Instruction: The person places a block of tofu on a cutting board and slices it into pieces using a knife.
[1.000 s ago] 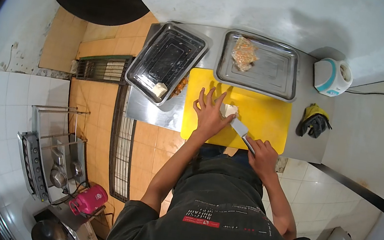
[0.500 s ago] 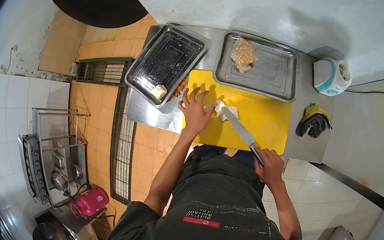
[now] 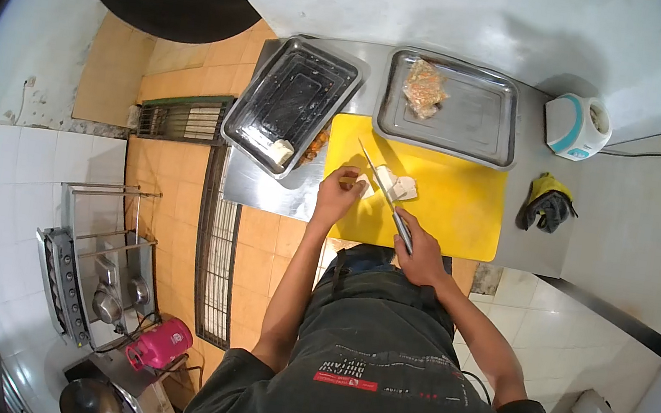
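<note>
My right hand (image 3: 423, 253) is wrapped round the handle of a kitchen knife (image 3: 387, 185). Its blade points away from me and to the left, standing among white pieces that look like tofu. On the blade's right lie a few cut white pieces (image 3: 406, 187) on the yellow cutting board (image 3: 460, 216). To the left of the blade, my left hand (image 3: 335, 197) has its fingers curled in, with thumb and fingertips on a small white tofu-like piece (image 3: 366, 186). Another white block (image 3: 280, 151) sits in the near corner of the dark metal tray (image 3: 294, 92) at the left.
A second metal tray (image 3: 488, 110) behind the board holds a clear bag of orange and white bits (image 3: 424, 90). Brown-orange food (image 3: 315, 147) shows beside the left tray. On the right are a white-and-teal appliance (image 3: 576, 127) and a black-and-yellow cloth or glove (image 3: 548, 205).
The knife has swung left and turned more upright, my right hand moving left with it. My left hand's spread fingers have curled in onto a white piece.
</note>
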Motion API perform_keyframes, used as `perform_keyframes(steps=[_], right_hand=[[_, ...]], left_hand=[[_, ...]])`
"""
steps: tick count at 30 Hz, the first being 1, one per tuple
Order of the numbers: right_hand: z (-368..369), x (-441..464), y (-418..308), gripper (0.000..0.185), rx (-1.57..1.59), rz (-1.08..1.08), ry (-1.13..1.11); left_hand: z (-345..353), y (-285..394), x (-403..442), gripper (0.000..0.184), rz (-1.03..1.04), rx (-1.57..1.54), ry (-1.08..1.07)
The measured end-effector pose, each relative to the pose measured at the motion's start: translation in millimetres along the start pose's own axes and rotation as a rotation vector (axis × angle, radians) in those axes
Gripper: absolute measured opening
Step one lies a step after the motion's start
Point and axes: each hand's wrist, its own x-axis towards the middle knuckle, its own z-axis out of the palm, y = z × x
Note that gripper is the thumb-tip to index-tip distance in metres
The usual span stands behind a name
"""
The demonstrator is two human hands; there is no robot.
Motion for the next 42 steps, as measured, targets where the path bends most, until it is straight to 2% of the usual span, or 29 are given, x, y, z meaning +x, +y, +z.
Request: perform_keyframes(steps=[6,16,25,33,42], right_hand=[[21.6,3.1,-3.2,0.059,-0.043,-0.001,0.004],[27.3,-4.9,-2.1,0.057,-0.035,-0.016,0.017],[29.8,-9.2,-6.6,0.062,-0.063,-0.002,0.008],[30.9,-10.0,-7.9,0.062,-0.014,0.005,0.010],[32.2,-5.9,-6.3,0.062,-0.026,0.004,-0.007]], left_hand=[[3.8,-1.3,-4.4,0.038,-0.089,-0.075,0.021],[5.7,-1.2,-7.0,0.039,-0.075,-0.007,0.050],[13.3,-22.5,-1.8,0.040,-0.119,-0.169,0.041],[16.1,-21.9,-3.9,0.037,-0.062,-0.253,0.068],[13.1,-13.2,-6.9,0.037,-0.069,-0.179,0.077]])
